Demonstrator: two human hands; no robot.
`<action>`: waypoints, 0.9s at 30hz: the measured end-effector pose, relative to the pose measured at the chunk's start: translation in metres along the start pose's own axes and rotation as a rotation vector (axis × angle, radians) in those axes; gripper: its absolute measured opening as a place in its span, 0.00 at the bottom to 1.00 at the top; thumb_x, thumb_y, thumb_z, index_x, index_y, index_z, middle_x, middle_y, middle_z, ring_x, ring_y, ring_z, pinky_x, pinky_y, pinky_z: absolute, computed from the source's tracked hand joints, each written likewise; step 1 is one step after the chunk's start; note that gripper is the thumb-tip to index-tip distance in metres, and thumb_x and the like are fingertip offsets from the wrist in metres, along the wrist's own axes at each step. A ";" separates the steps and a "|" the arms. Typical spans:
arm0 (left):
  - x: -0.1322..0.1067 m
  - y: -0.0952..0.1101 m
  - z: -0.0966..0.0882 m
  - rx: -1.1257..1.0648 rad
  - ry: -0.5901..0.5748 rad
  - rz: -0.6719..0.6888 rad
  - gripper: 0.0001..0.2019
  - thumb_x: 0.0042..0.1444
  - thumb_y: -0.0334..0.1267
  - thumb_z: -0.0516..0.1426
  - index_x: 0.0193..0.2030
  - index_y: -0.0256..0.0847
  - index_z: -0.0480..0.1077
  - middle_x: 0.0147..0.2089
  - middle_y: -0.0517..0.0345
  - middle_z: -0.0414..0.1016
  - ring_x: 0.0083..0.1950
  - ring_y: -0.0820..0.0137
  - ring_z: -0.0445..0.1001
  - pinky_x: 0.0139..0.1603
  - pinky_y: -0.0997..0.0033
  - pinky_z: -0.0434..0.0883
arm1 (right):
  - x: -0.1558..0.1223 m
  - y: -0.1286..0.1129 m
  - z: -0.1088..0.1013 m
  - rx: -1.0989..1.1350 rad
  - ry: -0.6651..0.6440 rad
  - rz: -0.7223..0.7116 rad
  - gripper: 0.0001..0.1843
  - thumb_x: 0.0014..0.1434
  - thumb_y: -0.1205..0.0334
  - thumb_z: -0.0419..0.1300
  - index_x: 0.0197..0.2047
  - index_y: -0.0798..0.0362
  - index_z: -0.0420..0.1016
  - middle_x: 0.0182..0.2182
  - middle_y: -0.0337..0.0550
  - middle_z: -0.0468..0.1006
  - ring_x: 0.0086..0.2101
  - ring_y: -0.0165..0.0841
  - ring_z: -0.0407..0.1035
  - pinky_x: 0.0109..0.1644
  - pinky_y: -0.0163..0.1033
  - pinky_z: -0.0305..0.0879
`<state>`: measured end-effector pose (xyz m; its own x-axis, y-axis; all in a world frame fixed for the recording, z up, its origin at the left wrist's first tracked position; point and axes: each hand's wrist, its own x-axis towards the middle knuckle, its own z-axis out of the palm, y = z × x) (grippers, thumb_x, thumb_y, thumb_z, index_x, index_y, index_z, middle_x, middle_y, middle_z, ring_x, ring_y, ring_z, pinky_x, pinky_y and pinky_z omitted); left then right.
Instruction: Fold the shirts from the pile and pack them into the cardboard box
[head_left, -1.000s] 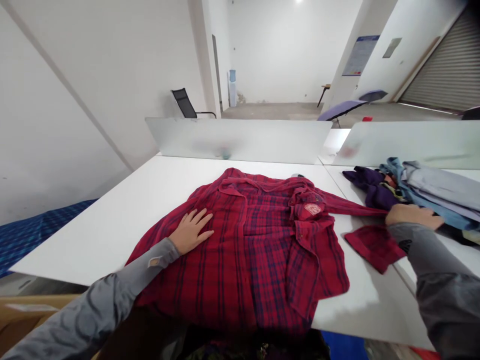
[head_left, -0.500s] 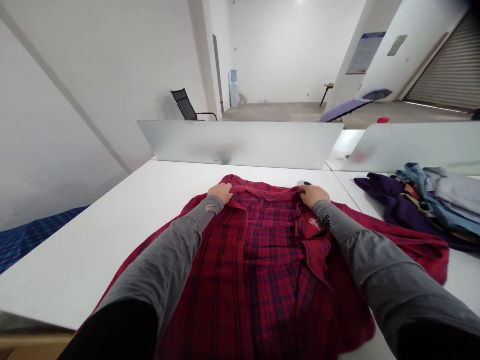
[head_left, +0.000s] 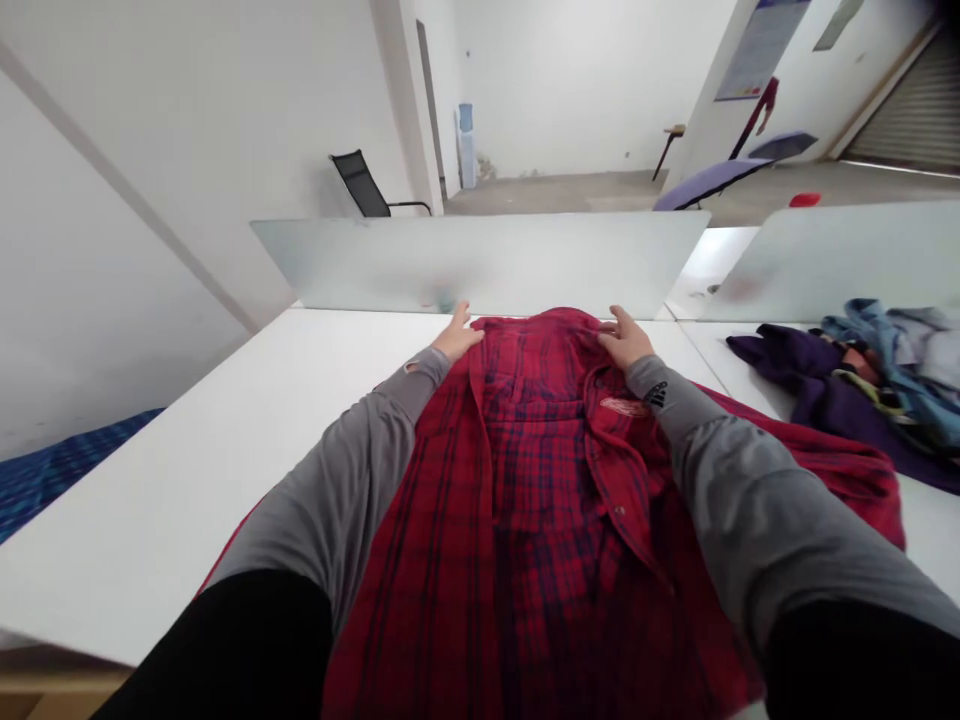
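Note:
A red and navy plaid shirt (head_left: 540, 470) lies spread on the white table, its front unbuttoned and its inner lining showing between the two front panels. The collar end points away from me. At the collar's left side is my left hand (head_left: 456, 338), thumb and index finger apart, the thumb tip against the cloth edge. On the opposite side my right hand (head_left: 627, 342) has its fingers spread as well, with the thumb at the collar. A pale logo on the right panel is partly covered by my right wrist. My forearms hide much of the sleeves.
A heap of clothes (head_left: 870, 380), purple, blue and grey, lies at the table's right. Frosted dividers (head_left: 480, 265) run along the far edge of the white table (head_left: 187, 460). Blue patterned fabric (head_left: 67, 460) is at the left, below the table. Beyond stands a black chair (head_left: 361, 185).
Both hands have moved farther away with the collar end, and their fingers have loosened from a pinch to spread. The collar has been spread out flatter toward the divider. The view has shifted slightly.

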<state>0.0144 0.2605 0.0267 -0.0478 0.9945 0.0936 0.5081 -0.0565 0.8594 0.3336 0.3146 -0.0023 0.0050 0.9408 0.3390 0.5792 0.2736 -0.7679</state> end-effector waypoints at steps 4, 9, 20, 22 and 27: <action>-0.037 -0.047 -0.031 0.462 0.115 0.176 0.29 0.59 0.36 0.49 0.68 0.34 0.54 0.70 0.40 0.55 0.70 0.61 0.55 0.69 0.58 0.55 | -0.066 0.002 -0.044 -0.211 0.029 -0.117 0.21 0.54 0.59 0.56 0.51 0.54 0.75 0.42 0.48 0.81 0.44 0.43 0.74 0.54 0.50 0.68; -0.096 -0.110 -0.080 0.880 -0.026 0.123 0.28 0.61 0.48 0.49 0.66 0.39 0.59 0.67 0.43 0.59 0.68 0.55 0.56 0.66 0.53 0.57 | -0.163 0.021 -0.092 -0.505 -0.119 -0.294 0.26 0.57 0.44 0.57 0.53 0.51 0.75 0.54 0.51 0.74 0.53 0.49 0.68 0.58 0.55 0.64; -0.156 -0.078 -0.068 1.029 0.212 0.039 0.28 0.63 0.46 0.49 0.68 0.40 0.55 0.71 0.40 0.51 0.69 0.45 0.51 0.62 0.35 0.56 | -0.188 0.009 -0.090 -0.698 -0.075 -0.146 0.23 0.61 0.51 0.54 0.55 0.51 0.73 0.61 0.55 0.66 0.59 0.54 0.59 0.58 0.68 0.56; -0.185 -0.071 -0.066 0.997 0.148 0.202 0.28 0.63 0.47 0.49 0.68 0.39 0.54 0.71 0.42 0.51 0.70 0.49 0.51 0.65 0.40 0.56 | -0.224 -0.014 -0.103 -0.573 0.005 -0.208 0.20 0.62 0.53 0.54 0.52 0.52 0.74 0.54 0.54 0.73 0.53 0.47 0.67 0.56 0.55 0.65; -0.283 -0.047 -0.057 0.806 -0.035 0.420 0.23 0.64 0.52 0.48 0.57 0.38 0.66 0.64 0.45 0.64 0.66 0.58 0.61 0.67 0.56 0.60 | -0.338 -0.045 -0.138 -0.355 -0.159 -0.319 0.10 0.62 0.54 0.56 0.42 0.49 0.75 0.37 0.45 0.79 0.37 0.38 0.74 0.43 0.43 0.72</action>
<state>-0.0449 -0.0232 -0.0113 0.2964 0.9089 0.2932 0.9260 -0.3487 0.1449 0.4181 -0.0430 -0.0075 -0.3260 0.8478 0.4184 0.7732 0.4937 -0.3980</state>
